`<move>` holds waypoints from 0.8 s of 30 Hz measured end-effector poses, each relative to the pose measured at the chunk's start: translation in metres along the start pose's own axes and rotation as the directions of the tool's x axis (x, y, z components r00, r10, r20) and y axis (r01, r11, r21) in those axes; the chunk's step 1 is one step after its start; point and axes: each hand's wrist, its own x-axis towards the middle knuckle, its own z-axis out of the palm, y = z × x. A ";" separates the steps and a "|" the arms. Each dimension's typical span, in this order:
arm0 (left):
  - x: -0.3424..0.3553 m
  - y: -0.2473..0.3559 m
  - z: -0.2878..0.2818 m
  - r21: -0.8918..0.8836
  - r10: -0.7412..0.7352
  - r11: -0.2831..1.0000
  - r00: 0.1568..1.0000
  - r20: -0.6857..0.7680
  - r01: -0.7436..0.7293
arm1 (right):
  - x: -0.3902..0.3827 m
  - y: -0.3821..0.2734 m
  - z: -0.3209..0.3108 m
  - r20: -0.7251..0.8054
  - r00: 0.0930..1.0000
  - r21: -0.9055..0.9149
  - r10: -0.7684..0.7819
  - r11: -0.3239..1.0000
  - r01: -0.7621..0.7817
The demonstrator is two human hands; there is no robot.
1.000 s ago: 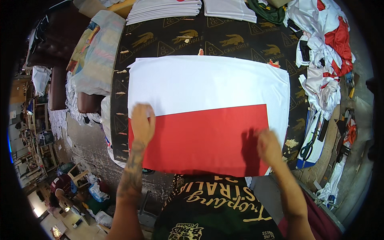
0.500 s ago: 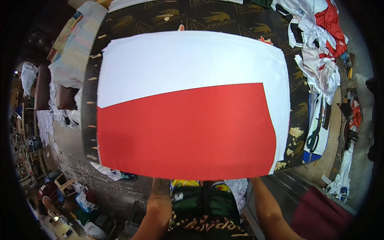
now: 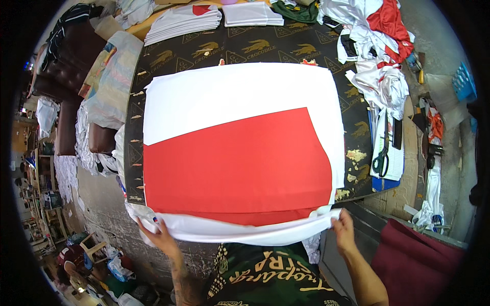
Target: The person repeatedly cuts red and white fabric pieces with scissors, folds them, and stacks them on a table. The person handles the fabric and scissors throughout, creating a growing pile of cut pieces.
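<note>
A stack of white fabric (image 3: 240,84) with a large red panel (image 3: 237,168) on top lies on the dark, patterned board (image 3: 255,41). My left hand (image 3: 158,234) and my right hand (image 3: 343,224) grip the two ends of a white fabric strip (image 3: 245,229) along the stack's near edge. The strip is raised and curves between my hands, partly over the red panel's lower edge. My tattooed left forearm comes from below.
Folded white fabric (image 3: 252,13) lies at the back, crumpled white and red cloth (image 3: 383,86) at the right, beside black scissors (image 3: 380,163). A brown leather seat (image 3: 69,92) stands left. Burgundy cloth (image 3: 408,260) is lower right. Another person (image 3: 69,257) is at lower left.
My hands went from on top of the fabric to under its near edge, and now hold up a white strip there that was not visible before. The view has also shifted.
</note>
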 end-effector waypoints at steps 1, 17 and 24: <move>0.024 0.027 0.008 -0.233 0.047 0.972 0.998 0.032 -0.038 | 0.011 -0.034 0.010 -0.052 0.989 0.021 -0.140 0.990 0.141; 0.317 0.070 0.258 -0.001 0.536 0.750 0.606 0.588 -0.662 | 0.252 -0.181 0.027 0.121 0.848 -0.618 -0.516 0.630 0.471; 0.353 0.117 0.307 -0.023 0.385 0.832 0.549 0.742 -0.554 | 0.325 -0.179 0.047 0.055 0.906 -0.673 -0.419 0.655 0.343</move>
